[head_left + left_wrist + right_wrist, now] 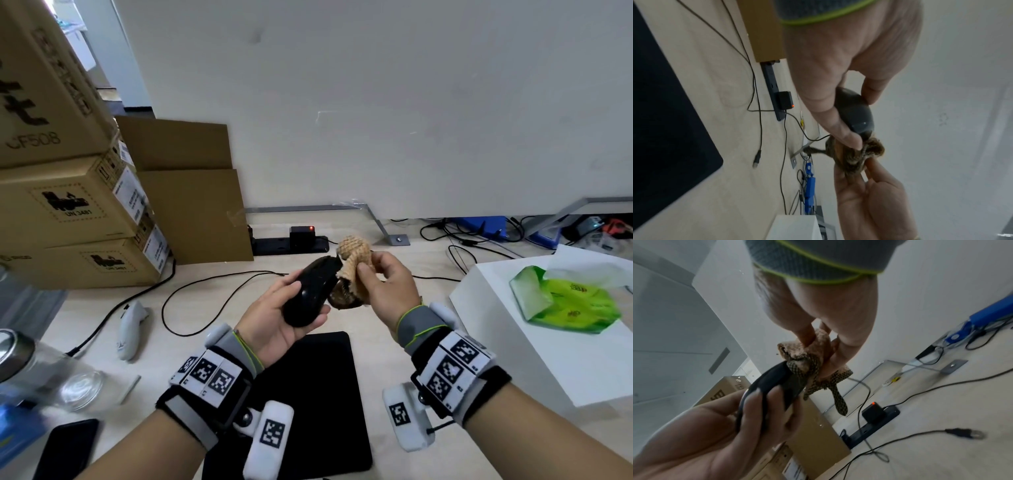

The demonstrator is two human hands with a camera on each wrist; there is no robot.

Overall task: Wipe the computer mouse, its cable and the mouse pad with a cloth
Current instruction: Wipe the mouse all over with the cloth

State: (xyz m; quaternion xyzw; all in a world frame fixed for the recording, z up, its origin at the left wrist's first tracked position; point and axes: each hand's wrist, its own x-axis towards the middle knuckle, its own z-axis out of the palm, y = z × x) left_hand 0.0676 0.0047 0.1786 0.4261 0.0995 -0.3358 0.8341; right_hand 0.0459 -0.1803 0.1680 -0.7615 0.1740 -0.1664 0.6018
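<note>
My left hand (303, 303) grips a black computer mouse (311, 284) above the desk, thumb on top and fingers underneath. My right hand (371, 270) pinches a tan waffle-weave cloth (354, 257), bunched against the front end of the mouse. In the right wrist view the cloth (812, 360) wraps the nose of the mouse (770, 386). The left wrist view shows the mouse (857, 113) touching the cloth (865, 151). A thin black cable (205, 291) loops over the desk behind. The black mouse pad (318, 377) lies flat below my hands.
Stacked cardboard boxes (68, 205) fill the left. A black power strip (291, 245) with a lit adapter lies at the back. A white box (531, 342) carrying a green packet (565, 301) stands right. A white handheld device (128, 329), a phone (65, 448) and glassware (78, 387) lie left.
</note>
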